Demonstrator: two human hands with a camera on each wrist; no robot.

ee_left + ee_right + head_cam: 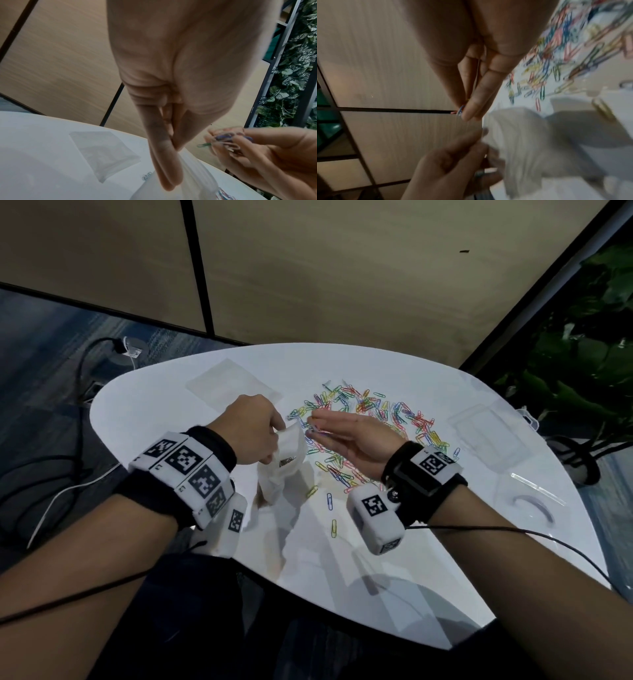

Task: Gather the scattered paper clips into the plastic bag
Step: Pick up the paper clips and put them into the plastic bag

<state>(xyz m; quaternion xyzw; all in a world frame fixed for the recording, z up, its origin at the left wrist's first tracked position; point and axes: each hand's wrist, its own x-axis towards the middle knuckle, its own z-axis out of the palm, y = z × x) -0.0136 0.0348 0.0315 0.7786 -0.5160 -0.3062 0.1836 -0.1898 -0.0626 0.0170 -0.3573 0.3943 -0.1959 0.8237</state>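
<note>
A heap of coloured paper clips (370, 419) lies spread over the middle of the white table (171, 419). My left hand (253, 433) pinches the top edge of a clear plastic bag (284, 467) and holds it up above the table; the same bag (193, 180) hangs below the pinching fingers (163, 159) in the left wrist view. My right hand (342, 433) hovers just right of the bag's mouth, its fingertips pinching a small bunch of clips (224, 142). In the right wrist view a clip (460, 110) shows at the fingertips above the bag (522, 142).
A second flat clear bag (233, 386) lies at the back left of the table. A clear plastic box (486, 433) sits at the right. A few loose clips (330, 501) lie near the front. Cables run on the floor at left; plants stand at right.
</note>
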